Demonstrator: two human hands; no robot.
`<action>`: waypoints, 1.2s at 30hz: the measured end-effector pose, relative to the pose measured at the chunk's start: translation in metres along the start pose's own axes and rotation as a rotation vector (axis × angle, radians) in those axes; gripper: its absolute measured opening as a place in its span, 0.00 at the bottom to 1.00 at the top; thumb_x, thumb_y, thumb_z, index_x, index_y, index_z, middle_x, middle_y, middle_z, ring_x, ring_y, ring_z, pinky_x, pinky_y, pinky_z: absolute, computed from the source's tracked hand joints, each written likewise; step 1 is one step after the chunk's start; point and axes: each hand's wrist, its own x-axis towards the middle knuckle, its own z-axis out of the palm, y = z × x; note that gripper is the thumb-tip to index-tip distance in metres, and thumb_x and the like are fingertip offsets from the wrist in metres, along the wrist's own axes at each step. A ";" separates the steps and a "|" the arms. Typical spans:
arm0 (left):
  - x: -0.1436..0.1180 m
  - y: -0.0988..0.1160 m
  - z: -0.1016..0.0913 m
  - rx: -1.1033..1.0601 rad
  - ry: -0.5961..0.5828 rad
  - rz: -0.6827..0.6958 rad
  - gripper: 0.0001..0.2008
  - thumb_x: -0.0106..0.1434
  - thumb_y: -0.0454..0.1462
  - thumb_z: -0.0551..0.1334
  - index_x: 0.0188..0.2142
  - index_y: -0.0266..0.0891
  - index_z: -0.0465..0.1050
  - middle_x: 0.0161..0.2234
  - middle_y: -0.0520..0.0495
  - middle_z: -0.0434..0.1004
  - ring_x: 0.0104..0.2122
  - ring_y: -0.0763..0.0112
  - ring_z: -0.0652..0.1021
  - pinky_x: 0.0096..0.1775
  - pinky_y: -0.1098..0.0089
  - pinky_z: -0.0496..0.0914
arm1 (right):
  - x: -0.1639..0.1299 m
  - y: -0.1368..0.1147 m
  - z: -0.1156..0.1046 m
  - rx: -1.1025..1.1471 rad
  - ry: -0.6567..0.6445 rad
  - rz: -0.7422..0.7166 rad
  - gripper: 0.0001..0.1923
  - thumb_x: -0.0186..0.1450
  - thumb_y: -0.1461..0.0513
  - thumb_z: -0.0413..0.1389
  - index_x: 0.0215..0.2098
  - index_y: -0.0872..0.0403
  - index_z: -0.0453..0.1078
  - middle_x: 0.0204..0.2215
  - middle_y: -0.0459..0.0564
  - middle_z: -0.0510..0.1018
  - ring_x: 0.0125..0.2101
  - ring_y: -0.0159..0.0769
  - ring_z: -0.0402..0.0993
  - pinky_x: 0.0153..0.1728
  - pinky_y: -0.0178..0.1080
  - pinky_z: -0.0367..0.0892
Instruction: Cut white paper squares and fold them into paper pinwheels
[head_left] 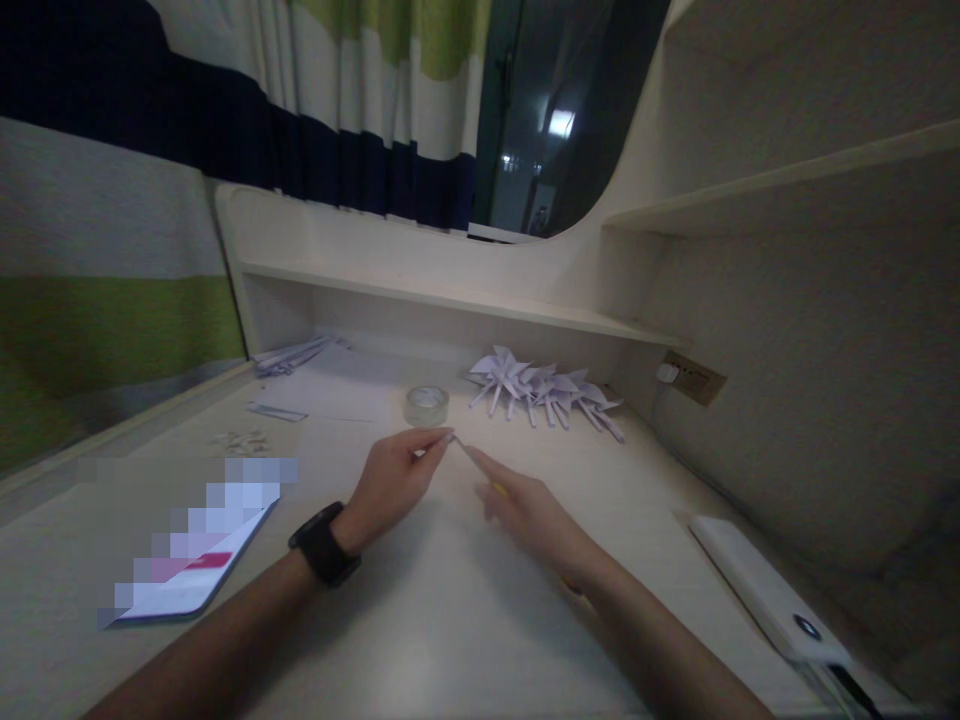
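The left hand (394, 480), a dark watch (324, 543) on its wrist, has its fingers (433, 437) pinched shut on one end of a small thin strip (459, 445), apparently paper or tape, though it is too small and blurred to name surely. The right hand (525, 510) meets it from the other side, its fingers (480, 462) drawn together at the strip's far end, with something yellow (498, 489), perhaps a pencil, tucked under them; how firmly it grips I cannot tell. The strip hangs just above the worktop (450, 620), between the two sets of fingertips. Just beyond the fingers stands a roll of clear tape (427, 404); further beyond and to the right lies a row of folded white paper shapes (544, 390). I judge the step in hand to be fine fingertip work on the strip. The next move calls for steady, matched pressure, lest the strip slip.
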 end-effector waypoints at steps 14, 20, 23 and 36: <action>0.001 0.001 -0.002 -0.118 -0.045 -0.081 0.13 0.63 0.41 0.57 0.43 0.41 0.78 0.36 0.48 0.82 0.29 0.68 0.80 0.32 0.71 0.75 | -0.001 0.000 0.000 0.174 -0.069 0.028 0.26 0.72 0.58 0.37 0.67 0.45 0.34 0.30 0.44 0.75 0.19 0.27 0.66 0.23 0.31 0.63; 0.005 -0.006 -0.001 -0.362 -0.143 -0.156 0.14 0.62 0.42 0.59 0.43 0.38 0.77 0.38 0.46 0.81 0.33 0.66 0.80 0.35 0.67 0.77 | -0.003 -0.005 -0.007 -0.645 0.043 0.094 0.34 0.66 0.67 0.46 0.66 0.39 0.39 0.36 0.51 0.73 0.31 0.36 0.70 0.33 0.37 0.65; 0.007 -0.007 -0.002 -0.499 -0.199 -0.184 0.15 0.61 0.42 0.59 0.44 0.37 0.76 0.42 0.44 0.79 0.38 0.65 0.79 0.38 0.65 0.77 | -0.004 -0.004 -0.010 -0.822 0.051 0.091 0.36 0.65 0.68 0.45 0.66 0.38 0.37 0.36 0.53 0.72 0.31 0.38 0.69 0.33 0.39 0.66; 0.012 0.004 -0.021 -0.723 -0.342 -0.254 0.13 0.63 0.41 0.58 0.42 0.40 0.77 0.46 0.42 0.77 0.45 0.63 0.76 0.47 0.60 0.72 | -0.004 -0.004 -0.011 0.132 0.108 0.017 0.24 0.69 0.61 0.45 0.63 0.43 0.51 0.34 0.46 0.72 0.27 0.29 0.71 0.35 0.35 0.66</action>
